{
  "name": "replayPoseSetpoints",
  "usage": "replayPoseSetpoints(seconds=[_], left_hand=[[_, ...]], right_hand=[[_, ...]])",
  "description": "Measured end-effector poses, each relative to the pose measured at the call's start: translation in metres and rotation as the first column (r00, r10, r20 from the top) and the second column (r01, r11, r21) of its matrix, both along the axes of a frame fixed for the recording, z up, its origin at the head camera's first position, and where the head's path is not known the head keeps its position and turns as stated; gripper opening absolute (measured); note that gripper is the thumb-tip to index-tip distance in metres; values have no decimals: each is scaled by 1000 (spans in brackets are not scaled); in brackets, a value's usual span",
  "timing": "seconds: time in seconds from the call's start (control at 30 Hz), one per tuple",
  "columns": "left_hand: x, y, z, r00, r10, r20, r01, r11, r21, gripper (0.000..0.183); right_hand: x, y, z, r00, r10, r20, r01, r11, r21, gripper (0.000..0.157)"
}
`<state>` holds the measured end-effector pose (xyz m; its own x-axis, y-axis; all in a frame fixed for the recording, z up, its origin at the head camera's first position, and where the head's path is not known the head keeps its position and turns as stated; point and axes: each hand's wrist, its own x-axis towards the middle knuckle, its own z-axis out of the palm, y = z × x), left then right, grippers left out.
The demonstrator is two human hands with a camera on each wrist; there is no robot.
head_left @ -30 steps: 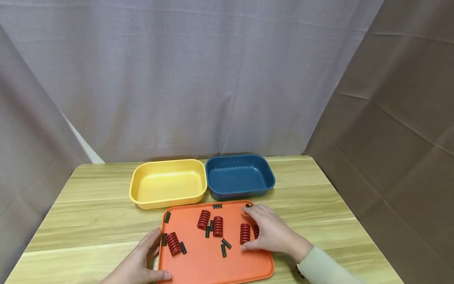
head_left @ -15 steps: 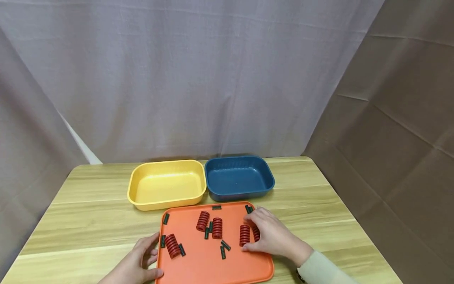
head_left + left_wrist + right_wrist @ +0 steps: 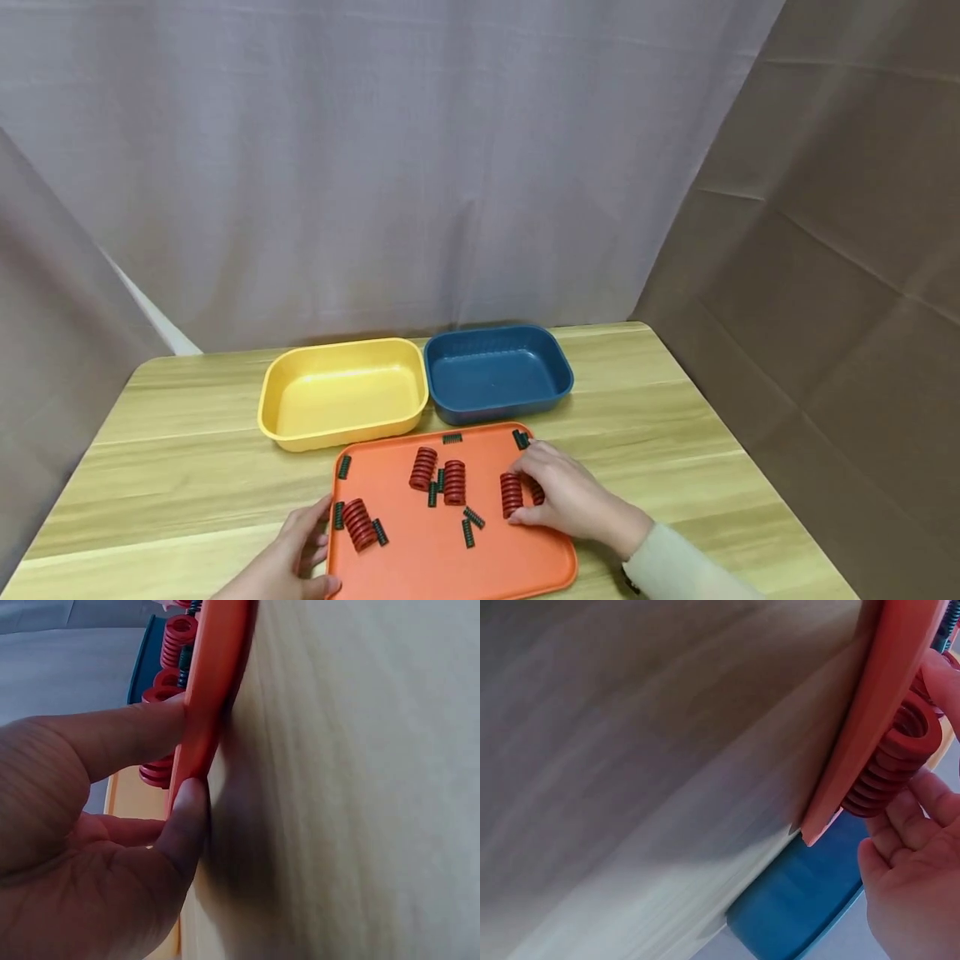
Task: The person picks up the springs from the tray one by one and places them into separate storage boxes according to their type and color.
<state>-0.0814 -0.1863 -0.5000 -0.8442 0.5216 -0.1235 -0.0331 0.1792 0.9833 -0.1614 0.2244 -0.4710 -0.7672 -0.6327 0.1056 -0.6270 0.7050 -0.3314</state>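
Thick red coil springs and small dark green springs lie scattered on an orange tray (image 3: 420, 567). Around the ends of one red spring (image 3: 511, 495) at the tray's right side, my right hand (image 3: 573, 500) sets thumb and forefinger in a pinch. A second red spring (image 3: 896, 761), partly hidden by that hand in the head view, lies beside it. On the tray's left rim (image 3: 202, 712) rest the thumb and extended fingers of my left hand (image 3: 285, 554). Nearest to this hand are a red spring (image 3: 360, 525) and a green spring (image 3: 339, 515).
Behind the tray stand a yellow bin (image 3: 345, 392) and a blue bin (image 3: 498, 371), side by side on the wooden table (image 3: 660, 433). Two more red springs lie near the tray's middle, with green springs between and in front. Grey curtains (image 3: 420, 167) surround the table.
My right thumb and forefinger have drawn closer together at the red spring's ends. The left thumb has slid back from over the tray to its rim. The head view has shifted slightly.
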Motion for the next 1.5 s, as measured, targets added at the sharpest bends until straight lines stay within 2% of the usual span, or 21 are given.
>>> replayPoseSetpoints(seconds=[0.17, 0.3, 0.4, 0.5, 0.7, 0.9, 1.1, 1.27, 1.5], left_hand=[[0, 2, 7, 998, 65, -4, -65, 992, -112, 101], [-1, 6, 13, 987, 155, -53, -162, 965, -207, 90], [-3, 9, 15, 974, 222, -43, -226, 953, -203, 82], [-4, 10, 15, 965, 261, 6, -256, 951, -174, 79], [-3, 10, 11, 963, 267, 26, -262, 957, -122, 79], [-3, 12, 9, 962, 273, -27, -274, 952, -140, 77], [-1, 9, 4, 967, 254, -18, -254, 957, -140, 79], [2, 8, 1, 971, 237, -21, -238, 963, -129, 79], [4, 9, 0, 964, 264, -39, -267, 952, -152, 79]], right_hand=[[-2, -3, 3, 999, -7, 34, 7, 1000, 7, 47], [-1, -4, 3, 998, -26, 64, 24, 1000, 20, 49], [0, -4, 3, 997, -32, 65, 30, 999, 30, 51], [1, -3, 2, 998, -31, 48, 29, 999, 38, 51], [2, 0, 4, 998, -38, 45, 36, 999, 29, 51], [0, 1, 8, 996, -59, 61, 57, 998, 29, 48], [-1, 0, 5, 994, -65, 88, 64, 998, 15, 48], [-4, -1, 8, 987, -95, 128, 99, 995, -21, 50], [-14, -3, 22, 990, -122, 76, 129, 986, -106, 51]])
